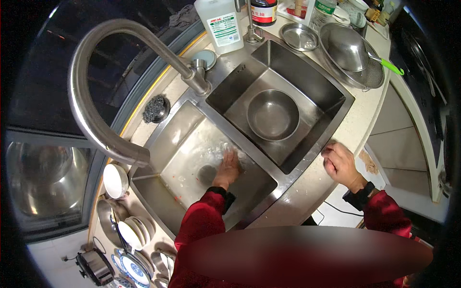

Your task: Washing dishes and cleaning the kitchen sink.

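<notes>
My left hand (228,168) reaches down into the water of the left basin of a stainless steel double sink (266,180). Its fingers are extended, with splashing water at the fingertips and a round dark drain (207,175) just beside it. Small orange-red bits lie in this basin. At the right edge of the sink, my right hand (336,162) rests by the countertop with curled fingers; whether it holds anything cannot be told. A round metal bowl (273,115) sits in the right basin.
A curved metal faucet (108,39) arches over the left side. A steel-wool scrubber (155,108) sits behind the sink. Bowls (115,181) and plates (135,270) stand at left. A plastic jug (220,27), a round metal dish (299,37) and a mesh strainer (372,73) stand farther back.
</notes>
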### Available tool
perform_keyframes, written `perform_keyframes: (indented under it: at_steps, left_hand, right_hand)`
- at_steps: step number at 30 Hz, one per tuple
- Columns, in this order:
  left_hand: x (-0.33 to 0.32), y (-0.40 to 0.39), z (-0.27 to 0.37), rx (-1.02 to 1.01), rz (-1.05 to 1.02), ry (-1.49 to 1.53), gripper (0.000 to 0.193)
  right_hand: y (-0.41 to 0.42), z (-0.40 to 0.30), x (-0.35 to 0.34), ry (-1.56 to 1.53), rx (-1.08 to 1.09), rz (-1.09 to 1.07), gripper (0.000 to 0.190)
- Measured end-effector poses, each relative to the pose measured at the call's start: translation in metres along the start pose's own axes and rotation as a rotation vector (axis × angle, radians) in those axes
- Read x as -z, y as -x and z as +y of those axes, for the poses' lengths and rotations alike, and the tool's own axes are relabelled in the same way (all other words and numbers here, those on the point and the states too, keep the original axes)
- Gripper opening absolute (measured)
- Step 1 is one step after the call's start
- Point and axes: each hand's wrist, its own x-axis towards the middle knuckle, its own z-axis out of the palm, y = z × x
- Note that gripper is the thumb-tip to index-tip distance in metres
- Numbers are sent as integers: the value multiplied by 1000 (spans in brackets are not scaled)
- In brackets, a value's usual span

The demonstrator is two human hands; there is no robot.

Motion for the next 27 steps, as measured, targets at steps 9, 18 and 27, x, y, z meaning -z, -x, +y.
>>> perform_keyframes:
  at_steps: [9, 18, 27]
  left_hand:
    - [-90, 67, -123, 85, -31, -113, 50]
    - [-106, 18, -211, 198, 781, 694, 30]
    - [-16, -111, -63, 271, -44, 230, 49]
  right_hand:
    - [2, 2, 3, -34, -17, 15, 17]
    - [4, 5, 3, -2, -18, -6, 17]
    - [8, 11, 1, 19, -63, -31, 17]
